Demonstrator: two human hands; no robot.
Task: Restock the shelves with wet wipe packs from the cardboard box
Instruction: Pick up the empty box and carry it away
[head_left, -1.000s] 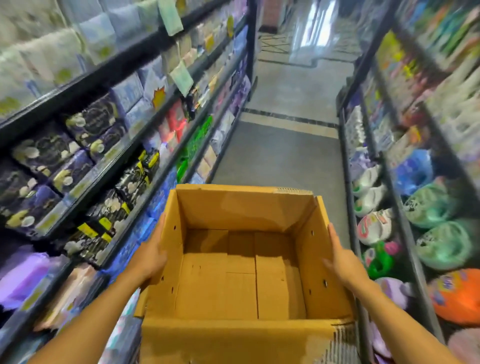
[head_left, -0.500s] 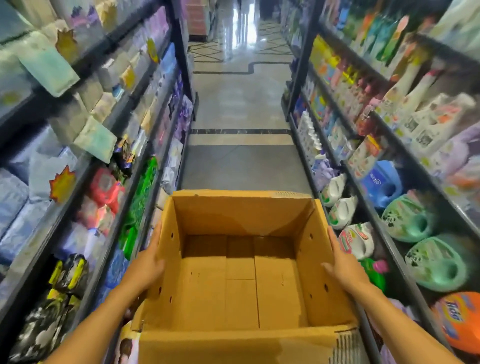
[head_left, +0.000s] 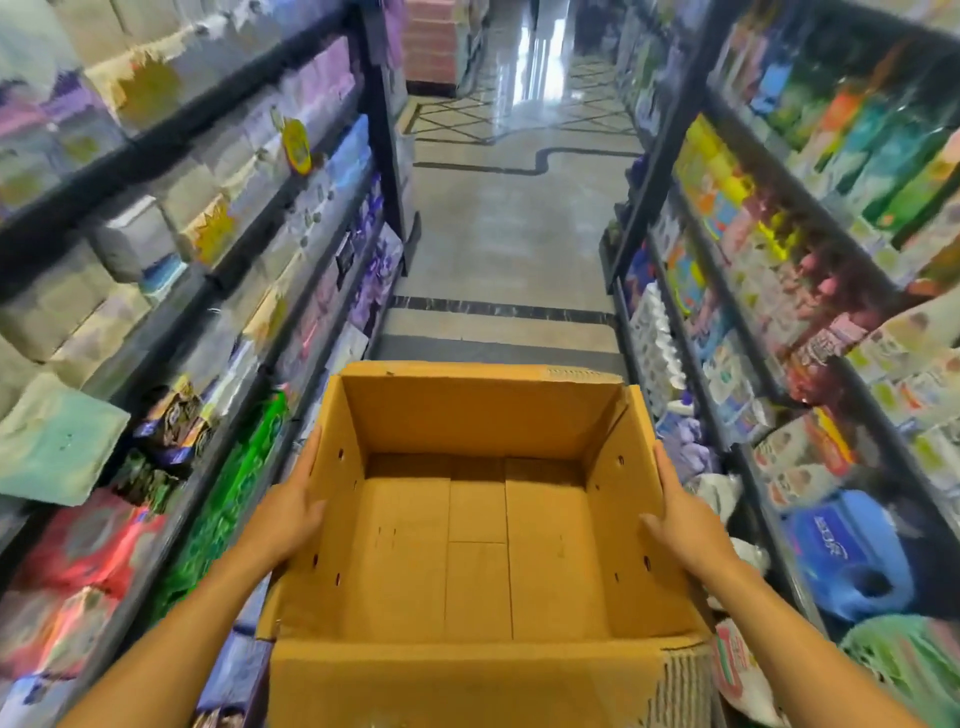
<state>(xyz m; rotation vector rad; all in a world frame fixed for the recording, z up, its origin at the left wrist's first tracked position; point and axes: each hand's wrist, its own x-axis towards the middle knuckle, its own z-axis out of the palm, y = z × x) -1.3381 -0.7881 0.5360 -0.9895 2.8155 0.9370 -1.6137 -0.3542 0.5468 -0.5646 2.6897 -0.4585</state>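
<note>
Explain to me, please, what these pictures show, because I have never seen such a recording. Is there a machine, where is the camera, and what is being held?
There is no machine here, only a person's two bare hands. The camera sits on the person's head and looks forward and down, so both arms enter from the bottom edge. The left hand and the right hand hold a cardboard box by its side walls, fingers along the outside, thumbs over the rim. The box is open on top and nothing lies inside it. No table shows under it; it appears to be carried in a shop aisle. On both sides stand shelves full of blurred packs and bottles, and a tiled floor runs ahead.
</note>
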